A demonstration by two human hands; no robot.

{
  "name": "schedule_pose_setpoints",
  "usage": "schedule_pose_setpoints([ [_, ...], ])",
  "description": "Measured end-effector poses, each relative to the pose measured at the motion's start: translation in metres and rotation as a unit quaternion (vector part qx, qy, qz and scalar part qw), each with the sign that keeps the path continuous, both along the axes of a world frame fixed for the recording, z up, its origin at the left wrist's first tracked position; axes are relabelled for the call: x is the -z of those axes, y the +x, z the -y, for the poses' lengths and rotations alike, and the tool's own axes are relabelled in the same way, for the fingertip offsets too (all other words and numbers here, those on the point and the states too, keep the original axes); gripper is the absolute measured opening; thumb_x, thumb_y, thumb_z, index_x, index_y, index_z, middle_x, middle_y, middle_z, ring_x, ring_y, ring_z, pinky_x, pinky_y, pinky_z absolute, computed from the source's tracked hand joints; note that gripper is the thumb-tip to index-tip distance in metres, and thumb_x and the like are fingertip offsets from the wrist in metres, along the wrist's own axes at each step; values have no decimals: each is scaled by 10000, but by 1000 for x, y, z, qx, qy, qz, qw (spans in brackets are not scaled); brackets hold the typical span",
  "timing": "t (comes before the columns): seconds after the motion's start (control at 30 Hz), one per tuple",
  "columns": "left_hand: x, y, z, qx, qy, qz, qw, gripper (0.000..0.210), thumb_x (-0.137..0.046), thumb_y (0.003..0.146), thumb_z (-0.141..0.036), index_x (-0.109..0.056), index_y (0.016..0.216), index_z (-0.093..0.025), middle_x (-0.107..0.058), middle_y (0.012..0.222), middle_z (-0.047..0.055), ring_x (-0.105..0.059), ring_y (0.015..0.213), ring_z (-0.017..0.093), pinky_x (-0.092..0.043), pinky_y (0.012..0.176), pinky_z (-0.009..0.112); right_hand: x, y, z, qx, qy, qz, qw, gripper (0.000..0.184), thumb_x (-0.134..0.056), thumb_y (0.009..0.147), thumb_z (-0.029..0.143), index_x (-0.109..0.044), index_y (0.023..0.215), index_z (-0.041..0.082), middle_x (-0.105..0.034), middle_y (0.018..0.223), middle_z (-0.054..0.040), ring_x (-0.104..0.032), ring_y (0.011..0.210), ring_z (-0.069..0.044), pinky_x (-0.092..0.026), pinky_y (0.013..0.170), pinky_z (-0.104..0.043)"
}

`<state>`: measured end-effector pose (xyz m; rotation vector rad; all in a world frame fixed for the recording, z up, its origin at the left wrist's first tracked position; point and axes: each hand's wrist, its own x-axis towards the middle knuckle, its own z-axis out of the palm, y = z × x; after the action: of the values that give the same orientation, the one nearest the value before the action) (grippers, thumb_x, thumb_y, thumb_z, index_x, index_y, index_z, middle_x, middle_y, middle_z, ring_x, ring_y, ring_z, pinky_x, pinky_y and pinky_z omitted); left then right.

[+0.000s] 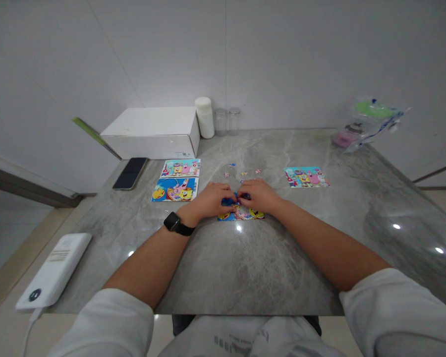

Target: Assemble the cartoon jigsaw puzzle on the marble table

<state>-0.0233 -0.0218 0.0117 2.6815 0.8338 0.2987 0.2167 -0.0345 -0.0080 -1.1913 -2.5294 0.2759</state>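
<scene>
A partly assembled jigsaw puzzle [241, 214] with a colourful cartoon picture lies flat on the table, its upper part covered by my fingers. My left hand [216, 199], with a black watch at the wrist, curls over the puzzle's left side, thumb and fingers around its blue part. From the other side my right hand [260, 196] pinches at the upper edge with bent fingers; a small dark blue puzzle piece [247, 196] shows there. Just beyond the hands lie several loose puzzle pieces [244, 173], apart from each other.
Cartoon cards [174, 189] lie at left, another picture card [306, 177] at right. A phone [131, 173], white box [148, 134], white bottle [204, 118] and clear jars [234, 121] stand further back. A plastic bag [367, 126] sits back right, a power bank [55, 270] front left.
</scene>
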Motion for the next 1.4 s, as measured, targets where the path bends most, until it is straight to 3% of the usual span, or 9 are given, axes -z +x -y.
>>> schedule_pose_setpoints([
  [0.43, -5, 0, 1, 29, 1, 6, 1000, 241, -657, 997, -420, -828, 1051, -259, -730, 964, 58, -676, 922, 208, -475, 849, 339, -5, 1, 0, -17, 2, 21, 1000, 93, -733, 892, 217, -819, 928, 221, -738, 884, -49, -643, 834, -201, -382, 749, -312],
  [0.67, 1, 1, 1, 29, 25, 45, 998, 213, -651, 987, -358, -842, 1023, -269, -745, 1175, 68, -655, 1096, 240, -477, 1041, 418, -7, 2, 0, -32, -6, 24, 999, 96, -751, 906, 228, -842, 933, 244, -758, 904, -53, -668, 852, -209, -420, 787, -320],
  [1.13, 3, 7, 2, 45, 37, 44, 997, 236, -567, 1009, -268, -799, 1010, -222, -799, 1070, 58, -692, 1022, 225, -486, 991, 386, -1, 3, -2, -32, -5, 4, 999, 95, -708, 913, 196, -798, 889, 214, -748, 861, -46, -664, 826, -194, -458, 804, -314],
  [1.3, 4, 6, 3, 26, 31, 58, 998, 214, -556, 1016, -262, -760, 1042, -205, -785, 1049, 65, -692, 1022, 227, -485, 964, 380, -1, 4, -3, -35, -4, -56, 998, 101, -691, 920, 186, -779, 874, 204, -730, 838, -41, -654, 811, -188, -460, 784, -310],
  [1.4, 6, 6, 3, 3, 27, 61, 998, 198, -574, 1007, -283, -755, 1054, -216, -782, 1025, 60, -688, 1005, 236, -478, 948, 392, -1, 9, -8, 17, 3, -134, 991, 123, -675, 941, 217, -775, 869, 209, -731, 851, -45, -655, 818, -185, -475, 792, -310],
])
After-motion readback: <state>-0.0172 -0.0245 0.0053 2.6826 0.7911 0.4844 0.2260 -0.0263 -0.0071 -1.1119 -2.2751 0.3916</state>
